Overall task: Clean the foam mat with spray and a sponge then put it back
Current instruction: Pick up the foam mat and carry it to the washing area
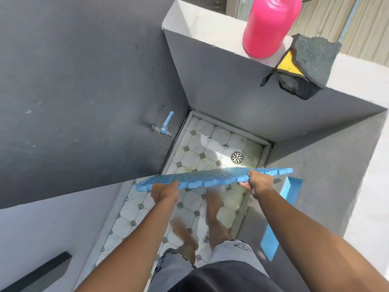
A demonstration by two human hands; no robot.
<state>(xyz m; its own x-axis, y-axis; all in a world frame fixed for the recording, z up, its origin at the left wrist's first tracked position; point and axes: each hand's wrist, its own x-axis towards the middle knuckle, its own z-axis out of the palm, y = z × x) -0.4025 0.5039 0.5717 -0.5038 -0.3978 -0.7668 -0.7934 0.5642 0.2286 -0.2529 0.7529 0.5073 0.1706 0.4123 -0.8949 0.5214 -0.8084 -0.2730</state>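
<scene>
Grey-painted walls (84,70) enclose a narrow wash bay on three sides. The low wall at the far right ends in a flat white ledge (202,24). The floor (193,159) is tiled in pale octagons with small dark inserts and shows discolouration near the far end.

The person stands barefoot on the tiles, in grey shorts, with both arms extended forward.

The blue foam mat (210,177), with an interlocking toothed edge and textured upper face, is held clear of the floor, roughly level, across the bay. The left hand (165,191) is clamped on the mat's near edge toward its left end. The right hand (259,182) is clamped on the near edge toward its right end, thumb over the top and fingers under.

A second blue panel (282,216) stands on edge against the right wall.

A pink spray bottle (269,26) stands upright on the ledge. Just beside it, a grey and yellow sponge cloth (305,66) overhangs the ledge's edge.

A blue-handled tap (164,126) projects from the left wall. A round metal drain (237,157) sits in the floor near the far right corner.
</scene>
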